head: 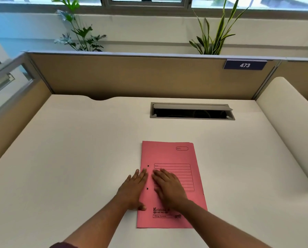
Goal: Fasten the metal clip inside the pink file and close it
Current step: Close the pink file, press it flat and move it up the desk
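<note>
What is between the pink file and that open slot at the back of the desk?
Nothing: in the head view, only bare desk separates the pink file from the cable slot.

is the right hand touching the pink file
Touching. The head view shows the right hand lying flat, palm down, on the closed pink file cover.

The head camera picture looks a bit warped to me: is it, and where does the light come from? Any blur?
Head view: wide-angle bending, the partition top and desk edges bow and splay outward; soft daylight from the window behind, only faint shadows under the left hand and right hand on the pink file; small print on the file is soft, the 473 sign reads clearly.
</note>
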